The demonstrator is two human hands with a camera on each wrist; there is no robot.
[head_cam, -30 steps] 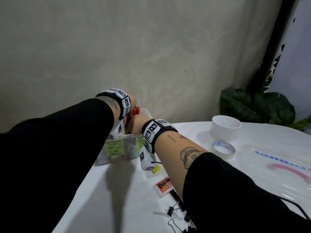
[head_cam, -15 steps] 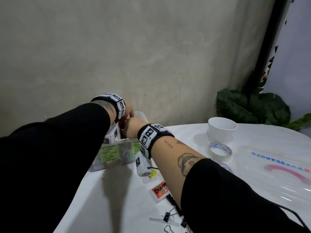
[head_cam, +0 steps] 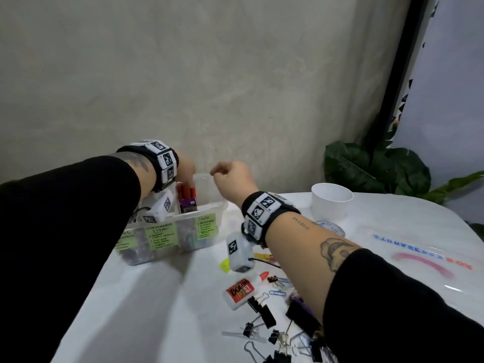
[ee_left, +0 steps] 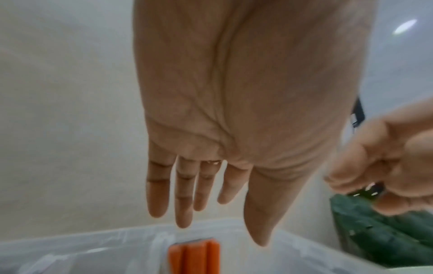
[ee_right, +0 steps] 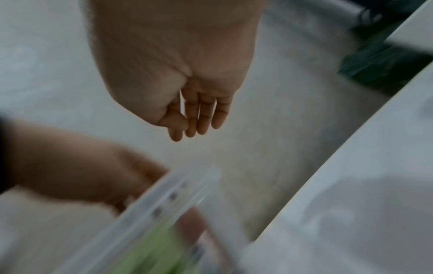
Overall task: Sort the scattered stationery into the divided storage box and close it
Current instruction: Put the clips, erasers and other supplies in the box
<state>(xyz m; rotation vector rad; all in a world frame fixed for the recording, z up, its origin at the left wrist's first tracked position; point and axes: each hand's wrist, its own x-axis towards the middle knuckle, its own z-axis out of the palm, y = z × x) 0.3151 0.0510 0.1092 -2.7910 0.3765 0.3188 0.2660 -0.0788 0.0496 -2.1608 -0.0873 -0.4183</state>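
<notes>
The clear divided storage box (head_cam: 212,207) stands at the table's far left, with green labels on its front wall. An orange item (head_cam: 186,191) stands upright in it, above a purple one (head_cam: 188,204). My left hand (head_cam: 184,171) hangs over that compartment. In the left wrist view its fingers (ee_left: 182,204) are straight and hold nothing, just above the orange item (ee_left: 194,257). My right hand (head_cam: 228,173) hovers to the right of it above the box, loosely curled. In the right wrist view the right hand (ee_right: 185,129) shows nothing in it. The clear lid (head_cam: 419,260) lies at the right.
A glue bottle (head_cam: 241,292), several black binder clips (head_cam: 262,314), paper clips (head_cam: 277,293) and small yellow pieces (head_cam: 225,265) lie scattered in front of me. A white cup (head_cam: 331,201) and a tape roll (head_cam: 332,228) stand further back. A leafy plant (head_cam: 374,169) fills the far corner.
Both hands were close together at the box with the orange item. Now the right hand has drawn away to the right, and the left hand is open above the item standing in the box.
</notes>
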